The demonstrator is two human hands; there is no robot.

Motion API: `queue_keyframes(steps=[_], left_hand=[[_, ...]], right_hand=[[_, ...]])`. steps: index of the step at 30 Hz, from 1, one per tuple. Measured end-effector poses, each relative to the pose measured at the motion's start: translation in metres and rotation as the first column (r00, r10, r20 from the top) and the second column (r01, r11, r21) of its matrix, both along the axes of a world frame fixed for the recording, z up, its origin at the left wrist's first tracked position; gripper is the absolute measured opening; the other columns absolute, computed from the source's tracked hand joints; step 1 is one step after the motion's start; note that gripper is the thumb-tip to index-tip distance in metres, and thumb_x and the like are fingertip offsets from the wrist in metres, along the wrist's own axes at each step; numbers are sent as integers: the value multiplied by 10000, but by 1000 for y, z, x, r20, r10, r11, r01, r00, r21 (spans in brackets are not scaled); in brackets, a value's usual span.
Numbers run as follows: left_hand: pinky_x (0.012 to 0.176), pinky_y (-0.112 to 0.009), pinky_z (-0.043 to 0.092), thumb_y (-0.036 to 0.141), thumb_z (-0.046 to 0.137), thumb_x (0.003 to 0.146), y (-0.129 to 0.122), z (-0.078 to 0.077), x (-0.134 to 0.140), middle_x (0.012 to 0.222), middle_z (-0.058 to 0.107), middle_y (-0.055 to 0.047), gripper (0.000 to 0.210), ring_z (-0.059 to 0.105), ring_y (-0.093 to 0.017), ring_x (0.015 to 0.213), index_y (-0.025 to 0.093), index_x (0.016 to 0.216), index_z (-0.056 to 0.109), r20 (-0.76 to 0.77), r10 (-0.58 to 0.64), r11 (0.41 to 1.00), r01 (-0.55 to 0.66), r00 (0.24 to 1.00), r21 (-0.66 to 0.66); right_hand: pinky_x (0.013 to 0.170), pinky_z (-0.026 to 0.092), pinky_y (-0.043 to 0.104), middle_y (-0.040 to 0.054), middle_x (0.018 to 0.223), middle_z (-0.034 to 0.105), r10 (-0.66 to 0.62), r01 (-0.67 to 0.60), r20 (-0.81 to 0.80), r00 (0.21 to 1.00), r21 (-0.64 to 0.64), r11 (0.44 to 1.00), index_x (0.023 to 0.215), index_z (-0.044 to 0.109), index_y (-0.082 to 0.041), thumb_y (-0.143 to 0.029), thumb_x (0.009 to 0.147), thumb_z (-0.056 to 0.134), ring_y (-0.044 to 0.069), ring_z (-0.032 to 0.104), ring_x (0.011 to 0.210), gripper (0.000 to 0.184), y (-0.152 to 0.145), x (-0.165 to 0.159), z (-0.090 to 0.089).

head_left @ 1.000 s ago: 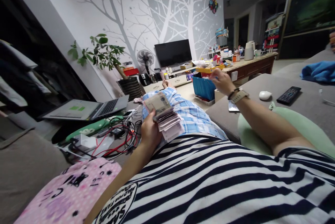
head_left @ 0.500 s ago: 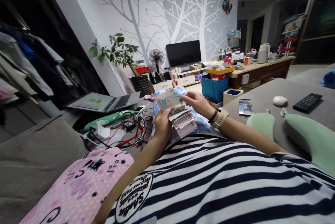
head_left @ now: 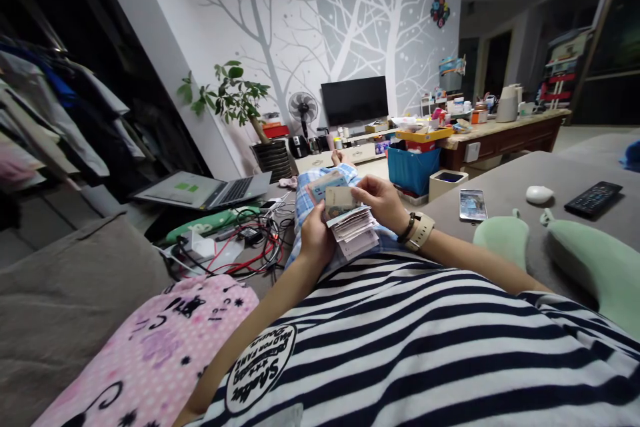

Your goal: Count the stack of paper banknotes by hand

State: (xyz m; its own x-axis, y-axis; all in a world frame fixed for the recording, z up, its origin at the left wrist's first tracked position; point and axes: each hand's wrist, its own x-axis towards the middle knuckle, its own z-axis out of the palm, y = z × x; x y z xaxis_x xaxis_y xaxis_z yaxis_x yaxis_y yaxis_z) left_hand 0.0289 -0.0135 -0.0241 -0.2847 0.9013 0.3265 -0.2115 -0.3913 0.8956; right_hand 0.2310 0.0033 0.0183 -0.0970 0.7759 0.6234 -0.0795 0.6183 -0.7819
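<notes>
Above my lap, my left hand [head_left: 316, 237] is closed around a thick stack of paper cards [head_left: 354, 232], its thumb on the near side. Their white edges fan out toward my body. A beige card with a darker picture [head_left: 341, 196] stands at the top of the stack. Behind it shows a light-blue card with printing [head_left: 327, 184]. My right hand [head_left: 383, 199], with a watch on the wrist, pinches the right edge of the beige card. The small print on the cards is too small to read.
On the left lie an open laptop [head_left: 200, 192], tangled cables [head_left: 255, 247] and a pink blanket [head_left: 165, 340]. On the right are a phone [head_left: 473, 205], a white mouse [head_left: 539, 194], a remote [head_left: 593, 199] and green cushions [head_left: 585, 257]. Beyond stands a blue bin [head_left: 413, 170].
The top picture card has shifted, and more of the light-blue card shows behind it. My right hand has moved slightly right. The whole view has shifted a little.
</notes>
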Motion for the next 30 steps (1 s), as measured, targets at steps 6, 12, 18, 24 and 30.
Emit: queue_keyframes(steps=[6,12,18,24,30], left_hand=[[1122,-448,721,261,1003,863,2,0,5,1103,974,-104,125,886,-438,1340,268,910,888,-93,62,998,-59,994,31],[1205,-565,731,463,969,923,4,4,19,1159,980,-164,285,912,-469,1359,232,1078,907,149,-162,987,163,976,3],[1161,-551,752,345,996,797,-1,5,18,1131,987,-115,321,931,-462,1355,284,1102,917,152,-149,988,152,977,-7],[1196,-531,738,302,977,821,-1,8,19,1091,979,-119,205,918,-457,1394,265,1008,904,174,-151,988,156,973,-12],[1162,-473,745,347,908,966,4,8,19,1133,981,-121,125,932,-390,1286,221,967,907,209,-42,998,51,977,-37]], right_hand=[[702,484,369,-11,709,585,79,-79,-19,997,-12,997,797,658,-299,-976,891,970,215,552,733,751,-2,0,-1],[666,471,349,-30,654,576,29,-30,-53,998,-28,999,790,609,-300,-1078,825,933,186,549,664,844,7,3,-8],[661,425,325,-46,664,585,18,-22,-41,999,-95,995,769,620,-288,-1001,710,1027,164,517,673,824,11,2,-8],[657,353,329,-47,632,530,34,-33,16,999,-76,997,689,612,-286,-1013,689,1017,161,437,691,832,9,2,-6],[674,375,338,-50,645,513,26,-26,26,999,-23,999,694,578,-289,-1034,754,1006,163,419,699,862,7,1,-7]])
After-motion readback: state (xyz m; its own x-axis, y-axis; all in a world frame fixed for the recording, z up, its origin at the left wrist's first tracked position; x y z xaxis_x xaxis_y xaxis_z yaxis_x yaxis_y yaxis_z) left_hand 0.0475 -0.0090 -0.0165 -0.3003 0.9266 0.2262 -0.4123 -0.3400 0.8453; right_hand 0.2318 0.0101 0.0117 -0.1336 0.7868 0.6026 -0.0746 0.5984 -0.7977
